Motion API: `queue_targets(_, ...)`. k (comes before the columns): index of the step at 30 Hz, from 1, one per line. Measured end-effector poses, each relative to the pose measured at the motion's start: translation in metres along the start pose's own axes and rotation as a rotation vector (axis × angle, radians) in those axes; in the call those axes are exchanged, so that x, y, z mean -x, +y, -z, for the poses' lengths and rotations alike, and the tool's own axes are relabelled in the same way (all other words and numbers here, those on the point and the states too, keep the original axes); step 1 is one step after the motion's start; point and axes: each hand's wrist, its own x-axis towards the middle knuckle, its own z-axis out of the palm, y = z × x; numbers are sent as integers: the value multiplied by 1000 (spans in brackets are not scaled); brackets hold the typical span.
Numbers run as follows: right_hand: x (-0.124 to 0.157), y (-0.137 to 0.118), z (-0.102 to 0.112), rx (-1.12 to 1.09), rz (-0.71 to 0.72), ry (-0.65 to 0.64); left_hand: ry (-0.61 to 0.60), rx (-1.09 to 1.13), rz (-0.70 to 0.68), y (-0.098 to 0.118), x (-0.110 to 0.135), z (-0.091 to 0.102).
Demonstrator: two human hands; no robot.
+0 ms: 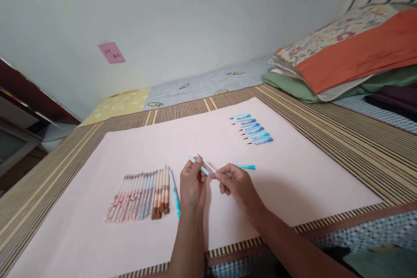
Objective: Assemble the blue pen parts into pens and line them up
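My left hand (193, 184) is closed around a light blue pen barrel (198, 166) held above a pale pink sheet (293, 173). My right hand (236, 182) pinches a thin white refill (207, 164) that runs into the barrel's end. A loose blue pen piece (246, 167) lies on the sheet just behind my right hand. Left of my left hand, a row of several pens (140, 195) lies side by side, with one blue pen (175, 193) at its right end. Farther back on the right lies a row of several blue pen tips (252, 129).
The pink sheet rests on a striped bamboo mat (358, 139) over a bed. Folded bedding with an orange and floral cover (352, 52) is stacked at the back right. A pink note (111, 52) is stuck on the white wall. Dark furniture (19, 104) stands at the left.
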Motion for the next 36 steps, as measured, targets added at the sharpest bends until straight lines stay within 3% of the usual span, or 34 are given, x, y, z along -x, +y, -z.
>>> queue_targets(11, -1, 1, 1, -165, -79, -76, -64, -16, 14, 2, 0, 2)
queue_targets(18, -3, -7, 13, -135, -82, -95, 153, 220, 73, 21, -13, 22)
queue_targets(24, -4, -8, 17, -2, -46, -145, 290, 282, 11, 36, -17, 31)
queue_targets(36, -5, 3, 19, 104, 22, -175, 262, 216, 0, 26, -16, 22)
